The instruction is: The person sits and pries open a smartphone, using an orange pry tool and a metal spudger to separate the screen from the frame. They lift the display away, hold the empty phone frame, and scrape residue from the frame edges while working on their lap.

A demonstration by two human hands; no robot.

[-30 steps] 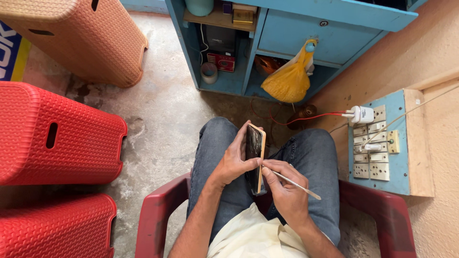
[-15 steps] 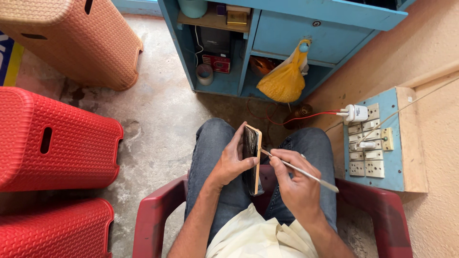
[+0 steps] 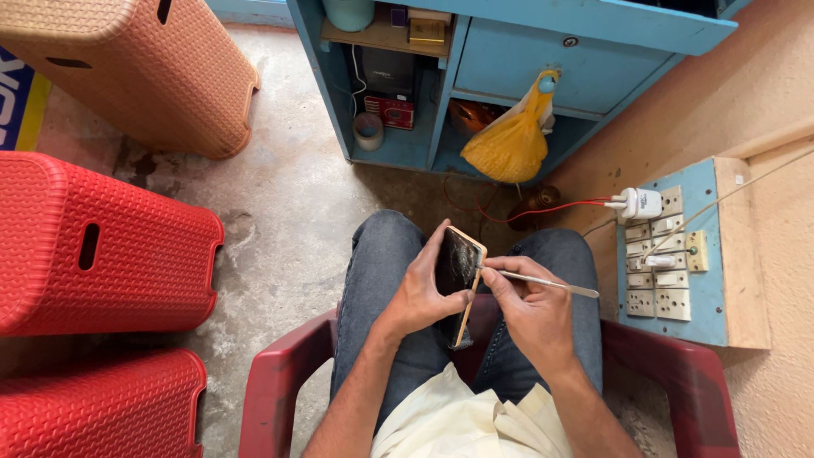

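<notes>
— What's moved since a second ago?

— My right hand (image 3: 530, 309). It sat low by my lap before; now it's up level with the middle of the phone (image 3: 459, 280), on its right edge.

— And the metal tool (image 3: 538, 281)?

— It pointed down and away from the phone earlier. Now it lies nearly flat, its tip touching the phone's right edge, its handle sticking out to the right.

— The phone itself?

— It stood almost edge-on to me at first. Now my left hand (image 3: 421, 293) has turned it, so I see more of the cracked dark screen, and its top leans further right.
</notes>
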